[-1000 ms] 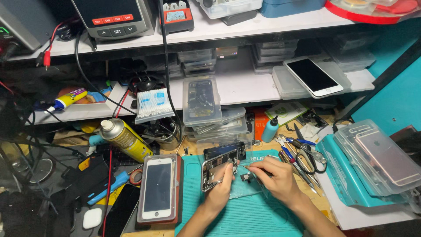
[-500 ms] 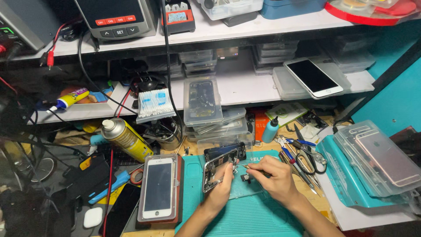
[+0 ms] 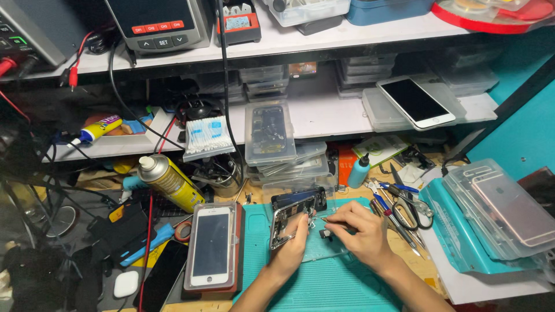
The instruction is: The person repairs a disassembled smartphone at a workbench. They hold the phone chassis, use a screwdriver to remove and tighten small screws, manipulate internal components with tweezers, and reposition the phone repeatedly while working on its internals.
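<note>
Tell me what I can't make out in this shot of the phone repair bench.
Head view only:
- What the right hand pinches: thin and too small to identify.
- The opened phone: its lower edge is covered by the left hand, and its inner parts are too small to read.
- Small dark part on the green mat: partly behind the right fingers.
- Both forearms: cut off by the bottom edge.
- Left side of the bench: too dark.

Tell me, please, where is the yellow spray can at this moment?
In the head view, the yellow spray can lies tilted on the left side of the bench, behind the white phone in its red frame and left of the opened phone that the left hand steadies.
</note>
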`<state>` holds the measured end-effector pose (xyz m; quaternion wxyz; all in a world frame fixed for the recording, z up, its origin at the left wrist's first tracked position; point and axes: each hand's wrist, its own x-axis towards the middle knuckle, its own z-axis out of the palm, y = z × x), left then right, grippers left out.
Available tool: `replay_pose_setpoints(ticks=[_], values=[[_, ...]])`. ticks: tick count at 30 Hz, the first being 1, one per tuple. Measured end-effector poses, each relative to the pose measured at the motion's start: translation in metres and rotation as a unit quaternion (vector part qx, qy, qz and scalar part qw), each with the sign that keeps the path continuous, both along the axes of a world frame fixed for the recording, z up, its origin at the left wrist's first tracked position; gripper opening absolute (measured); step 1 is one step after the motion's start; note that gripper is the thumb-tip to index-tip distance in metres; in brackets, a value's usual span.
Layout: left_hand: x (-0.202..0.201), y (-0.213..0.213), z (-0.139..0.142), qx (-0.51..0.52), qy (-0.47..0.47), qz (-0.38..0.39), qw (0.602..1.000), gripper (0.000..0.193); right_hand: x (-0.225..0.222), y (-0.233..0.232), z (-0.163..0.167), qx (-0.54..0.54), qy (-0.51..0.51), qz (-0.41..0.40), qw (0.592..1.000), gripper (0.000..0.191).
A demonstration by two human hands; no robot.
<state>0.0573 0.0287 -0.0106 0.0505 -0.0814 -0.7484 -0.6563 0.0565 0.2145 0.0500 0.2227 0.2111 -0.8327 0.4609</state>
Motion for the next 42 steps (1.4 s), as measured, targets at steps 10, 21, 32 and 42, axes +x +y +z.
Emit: replay_pose_setpoints(ticks=[10, 21, 32, 42], values=[[-0.002, 0.005, 0.006, 0.005, 0.002, 0.001, 1.000, 0.033, -0.005, 0.006, -0.004, 0.002, 0.007, -0.004, 1.000, 0.013], [-0.007, 0.009, 0.004, 0.004, 0.010, 0.016, 1.000, 0.033, -0.007, 0.004, -0.005, -0.011, 0.012, -0.002, 1.000, 0.015], [-0.009, 0.006, -0.003, 0.187, -0.108, -0.051, 0.975, 0.041, 0.007, 0.013, 0.019, -0.006, 0.046, 0.004, 0.999, 0.015], [0.003, 0.000, 0.032, 0.336, -0.140, -0.048, 0.930, 0.023, 0.001, 0.022, 0.015, -0.089, -0.124, -0.013, 0.988, 0.015]])
